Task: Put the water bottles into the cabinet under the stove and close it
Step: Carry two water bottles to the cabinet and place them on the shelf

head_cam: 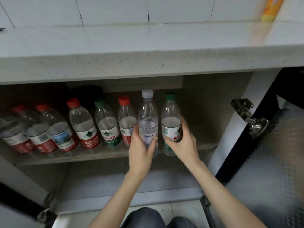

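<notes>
The cabinet under the counter stands open, its shelf (98,156) holding a row of several water bottles. My left hand (139,148) grips a clear bottle with a white cap (147,116), upright near the shelf's front edge. My right hand (184,143) grips a green-capped, green-labelled bottle (170,116) just to its right. Left of them stand a red-capped bottle (125,119), a green-capped one (107,122), another red-capped one (83,124) and several more red-labelled bottles (41,134) leaning at the far left.
The right cabinet door (266,162) hangs open with a metal hinge (250,117) on it. The left door (21,199) is open too. A stone counter edge (148,63) overhangs the shelf. A yellow-orange package (271,9) lies on the counter. My knees (158,218) are below.
</notes>
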